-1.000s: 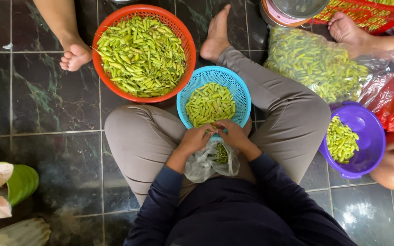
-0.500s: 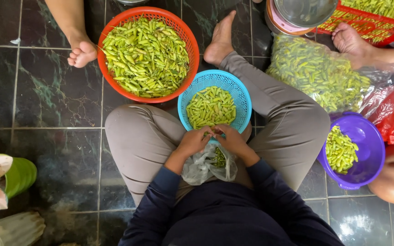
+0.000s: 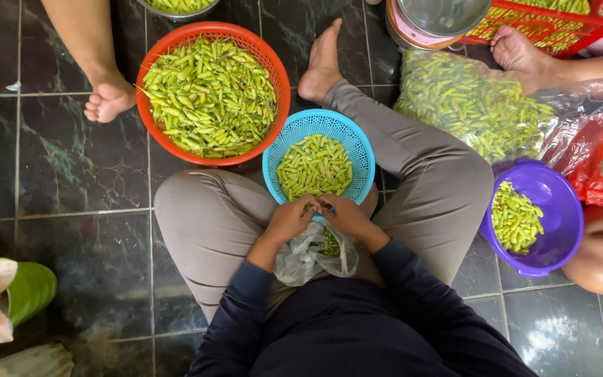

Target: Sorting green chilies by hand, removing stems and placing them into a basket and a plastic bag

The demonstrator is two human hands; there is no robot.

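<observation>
Head view: the person sits cross-legged on the dark tiled floor [image 3: 50,181]. The left hand [image 3: 289,220] and right hand [image 3: 347,214] meet at the near rim of the blue basket [image 3: 284,143], both grips pinching one small green chili [image 3: 319,207] between the fingertips. A clear plastic bag [image 3: 308,255] lies in the lap just below the hands. An orange basket [image 3: 277,73] of chilies sits beside the blue one; a purple bowl [image 3: 556,209] stands to the right.
</observation>
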